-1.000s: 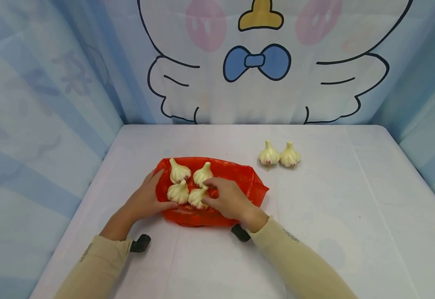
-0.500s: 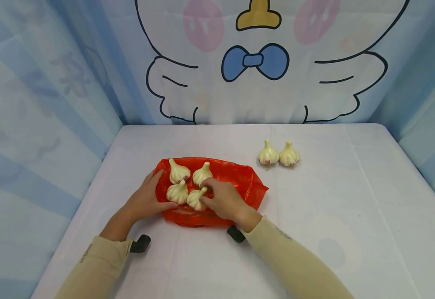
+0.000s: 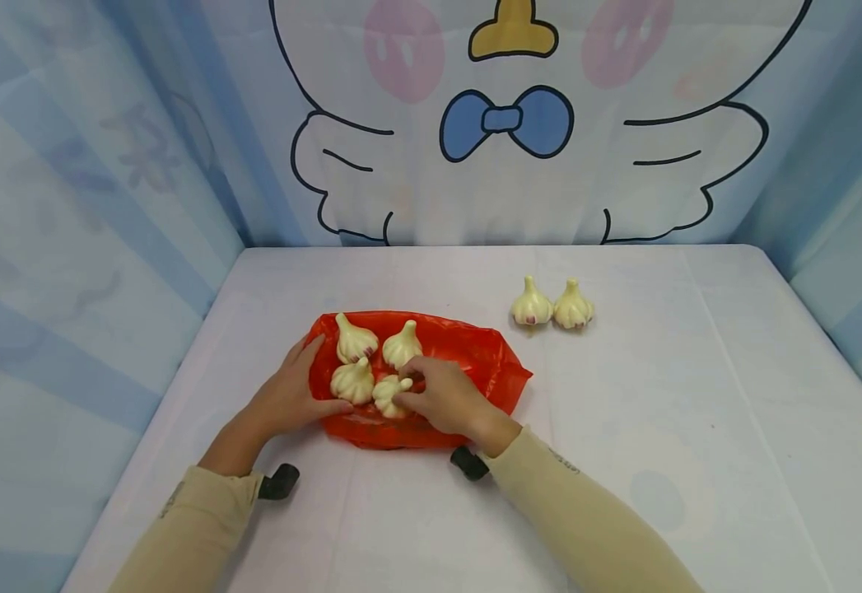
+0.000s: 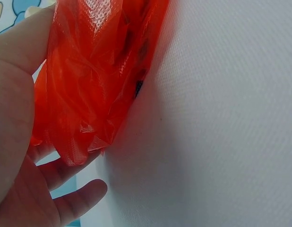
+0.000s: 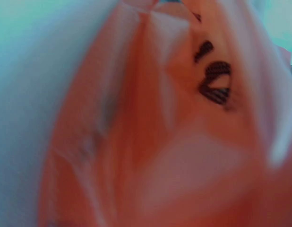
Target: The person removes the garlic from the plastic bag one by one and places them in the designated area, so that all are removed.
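A red plastic bag (image 3: 468, 356) lies spread with its mouth up. Several garlic bulbs sit in it: one at the back left (image 3: 355, 339), a back-right bulb (image 3: 401, 346), a front-left bulb (image 3: 352, 382) and a front-right bulb (image 3: 388, 397). My right hand (image 3: 445, 395) pinches the front-right garlic bulb between thumb and fingers. My left hand (image 3: 299, 391) holds the bag's left end, thumb over the front rim and fingers along the outside. In the left wrist view, its last fingers (image 4: 82, 201) stretch below the bag (image 4: 84, 85). Blurred red plastic (image 5: 184, 156) fills the right wrist view, hiding the right hand.
Two more garlic bulbs, a left one (image 3: 532, 305) and a right one (image 3: 573, 306), stand side by side behind the bag to the right. A white cloth (image 3: 697, 428) covers the table. A printed curtain (image 3: 505, 198) hangs behind its far edge.
The right hand has shifted slightly left, and the front-right bulb has tilted and moved a little left with it. The left hand, bag and other bulbs have stayed in place.
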`<state>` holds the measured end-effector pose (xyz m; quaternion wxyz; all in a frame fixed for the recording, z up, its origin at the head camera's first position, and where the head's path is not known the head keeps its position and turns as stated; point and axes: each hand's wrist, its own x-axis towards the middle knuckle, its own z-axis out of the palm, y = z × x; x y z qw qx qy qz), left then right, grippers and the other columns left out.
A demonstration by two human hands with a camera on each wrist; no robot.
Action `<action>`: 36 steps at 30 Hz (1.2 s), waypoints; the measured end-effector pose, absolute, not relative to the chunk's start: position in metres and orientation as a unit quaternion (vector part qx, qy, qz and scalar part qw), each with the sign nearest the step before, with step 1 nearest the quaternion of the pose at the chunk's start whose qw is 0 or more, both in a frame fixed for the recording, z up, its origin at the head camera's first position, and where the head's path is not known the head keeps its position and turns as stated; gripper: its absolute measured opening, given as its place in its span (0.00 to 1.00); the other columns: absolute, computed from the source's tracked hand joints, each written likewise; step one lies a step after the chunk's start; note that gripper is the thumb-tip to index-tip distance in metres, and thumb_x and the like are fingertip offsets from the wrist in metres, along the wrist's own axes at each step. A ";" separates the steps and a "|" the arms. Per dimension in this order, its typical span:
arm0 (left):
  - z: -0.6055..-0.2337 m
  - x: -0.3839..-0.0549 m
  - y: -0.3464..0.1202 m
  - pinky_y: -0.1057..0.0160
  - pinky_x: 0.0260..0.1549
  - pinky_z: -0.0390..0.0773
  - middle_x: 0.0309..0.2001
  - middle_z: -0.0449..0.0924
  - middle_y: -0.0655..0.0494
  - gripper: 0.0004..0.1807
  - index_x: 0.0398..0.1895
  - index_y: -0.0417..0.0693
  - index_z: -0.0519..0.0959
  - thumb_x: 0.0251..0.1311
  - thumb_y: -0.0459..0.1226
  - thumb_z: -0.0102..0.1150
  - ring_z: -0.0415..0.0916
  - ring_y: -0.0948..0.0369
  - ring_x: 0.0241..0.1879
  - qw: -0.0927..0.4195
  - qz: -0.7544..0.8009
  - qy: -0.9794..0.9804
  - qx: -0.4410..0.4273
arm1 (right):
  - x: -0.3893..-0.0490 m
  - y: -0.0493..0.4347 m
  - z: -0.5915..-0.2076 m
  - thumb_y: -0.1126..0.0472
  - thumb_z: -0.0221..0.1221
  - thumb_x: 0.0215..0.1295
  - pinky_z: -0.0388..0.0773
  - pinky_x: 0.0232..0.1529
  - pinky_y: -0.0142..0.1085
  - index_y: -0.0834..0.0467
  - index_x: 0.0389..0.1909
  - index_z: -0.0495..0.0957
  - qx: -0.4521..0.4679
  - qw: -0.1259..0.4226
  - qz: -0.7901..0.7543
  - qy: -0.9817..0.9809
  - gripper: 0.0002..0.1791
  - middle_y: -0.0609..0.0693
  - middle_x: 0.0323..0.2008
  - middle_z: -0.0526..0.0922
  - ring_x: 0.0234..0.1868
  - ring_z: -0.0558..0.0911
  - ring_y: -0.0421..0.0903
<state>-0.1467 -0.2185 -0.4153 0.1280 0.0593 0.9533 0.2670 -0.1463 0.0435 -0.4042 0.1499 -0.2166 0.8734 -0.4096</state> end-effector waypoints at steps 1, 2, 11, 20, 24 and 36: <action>-0.415 -0.147 -0.219 0.34 0.57 0.71 0.78 0.40 0.36 0.67 0.79 0.39 0.43 0.47 0.61 0.73 0.50 0.37 0.73 0.128 0.268 0.953 0.060 | -0.146 0.044 -0.403 0.57 0.66 0.67 0.81 0.48 0.35 0.57 0.52 0.78 -0.213 0.154 -0.414 0.872 0.16 0.47 0.45 0.81 0.46 0.77 0.45; -0.415 -0.147 -0.219 0.34 0.57 0.71 0.78 0.41 0.36 0.67 0.79 0.39 0.43 0.47 0.61 0.73 0.50 0.37 0.72 0.128 0.267 0.953 0.060 | -0.146 0.045 -0.402 0.57 0.66 0.67 0.82 0.47 0.35 0.57 0.52 0.78 -0.212 0.155 -0.416 0.871 0.16 0.47 0.45 0.81 0.46 0.77 0.45; -0.414 -0.146 -0.218 0.35 0.56 0.72 0.78 0.40 0.38 0.67 0.79 0.40 0.43 0.47 0.61 0.73 0.50 0.38 0.73 0.130 0.268 0.953 0.062 | -0.147 0.056 -0.386 0.57 0.67 0.66 0.81 0.43 0.33 0.57 0.52 0.79 -0.201 0.117 -0.440 0.867 0.16 0.46 0.45 0.82 0.45 0.76 0.45; -0.414 -0.146 -0.218 0.34 0.57 0.70 0.78 0.40 0.36 0.67 0.79 0.38 0.43 0.48 0.60 0.73 0.50 0.37 0.72 0.130 0.258 0.956 0.057 | -0.147 0.071 -0.371 0.57 0.65 0.67 0.79 0.41 0.36 0.59 0.53 0.81 -0.203 0.063 -0.455 0.864 0.17 0.48 0.44 0.83 0.42 0.77 0.47; -0.414 -0.146 -0.217 0.34 0.57 0.71 0.78 0.40 0.36 0.67 0.79 0.38 0.43 0.48 0.59 0.73 0.50 0.37 0.72 0.131 0.260 0.955 0.056 | -0.148 0.080 -0.365 0.57 0.64 0.68 0.79 0.43 0.38 0.59 0.54 0.82 -0.207 0.039 -0.450 0.868 0.17 0.49 0.45 0.84 0.41 0.78 0.47; -0.416 -0.146 -0.218 0.34 0.57 0.70 0.78 0.40 0.36 0.66 0.79 0.37 0.43 0.48 0.58 0.73 0.49 0.37 0.72 0.129 0.263 0.954 0.059 | -0.156 0.113 -0.346 0.62 0.61 0.69 0.83 0.45 0.42 0.62 0.57 0.81 -0.182 0.008 -0.491 0.852 0.18 0.54 0.50 0.84 0.45 0.82 0.50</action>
